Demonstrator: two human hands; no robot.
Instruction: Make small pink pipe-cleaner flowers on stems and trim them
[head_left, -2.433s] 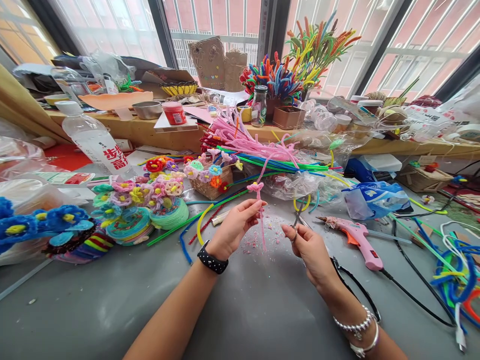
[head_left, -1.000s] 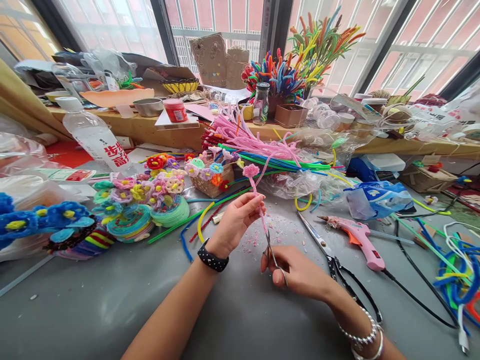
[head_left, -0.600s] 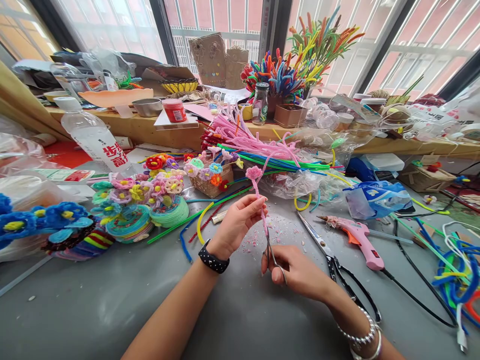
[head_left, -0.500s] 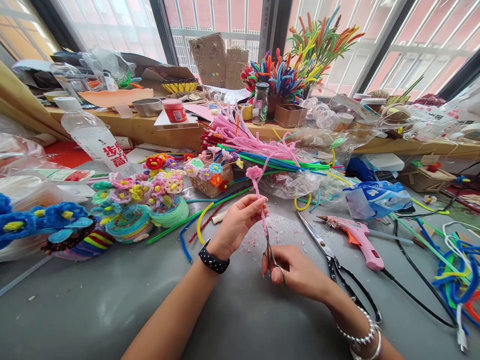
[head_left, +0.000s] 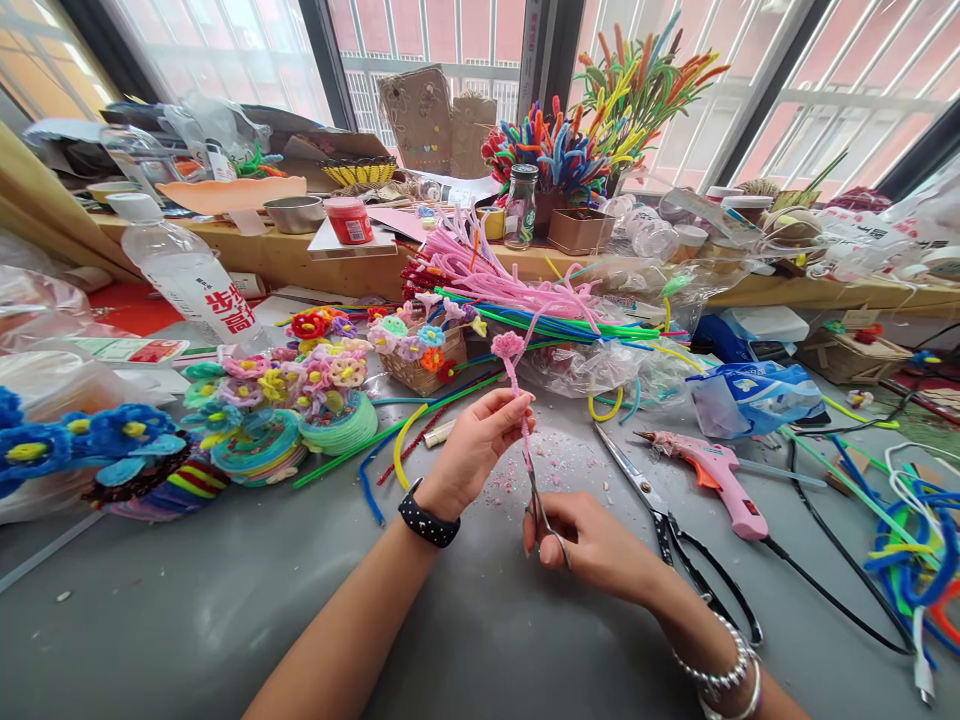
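Between thumb and fingers, my left hand [head_left: 484, 440] pinches the stem of a pink pipe-cleaner flower [head_left: 508, 346], its fluffy head pointing up and away from me. My right hand [head_left: 589, 540] grips a small pair of metal scissors [head_left: 535, 490] by the handles. The scissor blades point up and meet the lower end of the pink stem, just below my left fingers. Whether the blades are fully closed is hard to make out. Tiny pink clippings [head_left: 555, 460] are scattered on the grey table [head_left: 480, 630] behind the scissors.
Large black-handled scissors [head_left: 652, 505] and a pink glue gun [head_left: 716, 480] with its cord lie to the right. Pipe-cleaner flower baskets [head_left: 259, 440] stand left. Pink pipe cleaners [head_left: 502, 270] are heaped behind my hands. A water bottle [head_left: 187, 270] is at back left.
The scissors' blades have shifted slightly upward along the pink stem, with the handles a little closer together. Both hands stay almost in the same place.
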